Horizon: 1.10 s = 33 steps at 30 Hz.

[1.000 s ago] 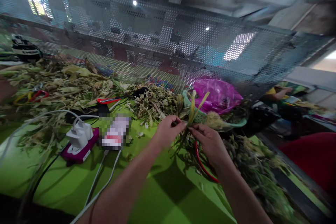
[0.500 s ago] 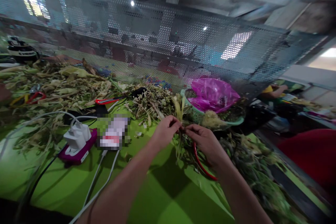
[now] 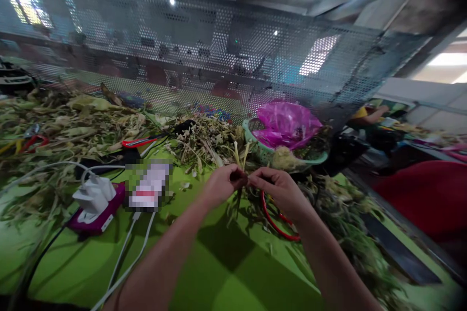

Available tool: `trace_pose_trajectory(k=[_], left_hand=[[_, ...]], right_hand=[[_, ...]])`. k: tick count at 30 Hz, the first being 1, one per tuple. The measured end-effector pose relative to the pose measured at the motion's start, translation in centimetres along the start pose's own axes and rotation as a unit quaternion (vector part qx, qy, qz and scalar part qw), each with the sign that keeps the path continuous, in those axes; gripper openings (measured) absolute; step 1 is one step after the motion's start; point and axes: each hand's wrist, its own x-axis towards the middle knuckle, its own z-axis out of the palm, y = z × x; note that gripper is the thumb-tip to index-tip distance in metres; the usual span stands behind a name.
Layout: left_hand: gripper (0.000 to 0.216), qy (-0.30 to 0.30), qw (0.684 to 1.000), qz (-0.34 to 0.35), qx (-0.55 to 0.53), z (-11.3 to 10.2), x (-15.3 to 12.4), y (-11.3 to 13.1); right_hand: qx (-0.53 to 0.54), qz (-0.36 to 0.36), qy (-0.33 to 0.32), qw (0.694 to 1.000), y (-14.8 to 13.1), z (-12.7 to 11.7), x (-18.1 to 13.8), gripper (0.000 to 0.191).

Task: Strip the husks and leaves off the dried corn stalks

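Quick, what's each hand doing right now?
Left hand: closed, pinching the plant stalks.
Right hand: thumb and fingers closed in a pinch beside the left fingertips; what it grips, if anything, cannot be told.

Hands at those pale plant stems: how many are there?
2. The left hand pinches the plant stems from the left; the right hand is close beside it, to the right. No other shows there; another person's arm is farther off, at the right.

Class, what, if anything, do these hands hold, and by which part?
Stalks, held partway along by the left hand; whether the right hand also grips is unclear.
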Motion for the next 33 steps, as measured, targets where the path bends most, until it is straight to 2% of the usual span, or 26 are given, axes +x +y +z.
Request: trace_pose_trajectory(k=[3,5,7,13,18,26,30,33], left_hand=[[0.017,-0.013,0.997,-0.012,-0.073,-0.4,0.0,0.2],[0.018,-0.012,0.996,-0.016,-0.088,-0.6,0.1,0.2],[0.017,-0.012,0.996,-0.013,-0.085,-0.7,0.2,0.1],[0.019,-0.01,0.994,-0.037,-0.104,-0.7,0.3,0.3],[0.017,-0.012,0.992,-0.034,-0.12,-0.7,0.3,0.3],[0.016,0.022,0.988,-0.058,-0.139,-0.9,0.1,0.4],[0.017,0.034,0.988,-0.068,-0.135,-0.9,0.2,0.3],[0.016,0.03,0.992,-0.055,-0.109,-0.9,0.2,0.3]], right_hand=[[0.0,-0.047,0.044,0.998,0.0,-0.5,0.0,0.035],[-0.013,-0.038,0.093,0.995,0.4,-0.8,0.2,0.031],[-0.032,-0.015,0.114,0.993,1.0,-0.8,0.5,0.024],[-0.064,-0.003,0.053,0.997,1.7,0.0,0.6,0.023],[-0.117,-0.007,0.07,0.991,1.2,0.6,0.5,0.017],[-0.15,-0.05,0.055,0.986,1.0,1.1,0.2,0.01],[-0.135,-0.052,0.037,0.989,1.0,1.0,0.2,0.009],[-0.092,-0.041,0.061,0.993,1.4,1.2,0.5,0.014]])
